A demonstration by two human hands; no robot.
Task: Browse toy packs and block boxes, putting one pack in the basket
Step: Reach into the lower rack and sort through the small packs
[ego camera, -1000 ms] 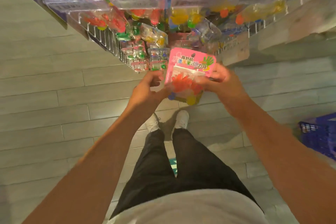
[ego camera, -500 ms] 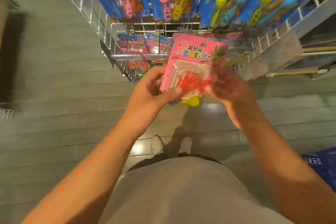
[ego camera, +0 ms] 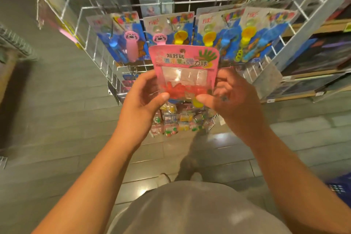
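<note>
On the pink toy pack [ego camera: 183, 66], "超好玩" is printed at the top, with "力球" legible below it. The logos on the blue hanging packs [ego camera: 252, 38] are too blurred to be read.

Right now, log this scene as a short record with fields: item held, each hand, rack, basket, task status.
item held: pink toy pack, upright, front facing the camera, red pieces visible in its clear window
left hand: grips the pack's left edge, thumb on the front
right hand: grips the pack's right edge, thumb on the front
rack: white wire rack behind, hung with blue toy packs
basket: blue basket at lower right on the floor, only partly in view
task status: pack not yet in the basket
</note>
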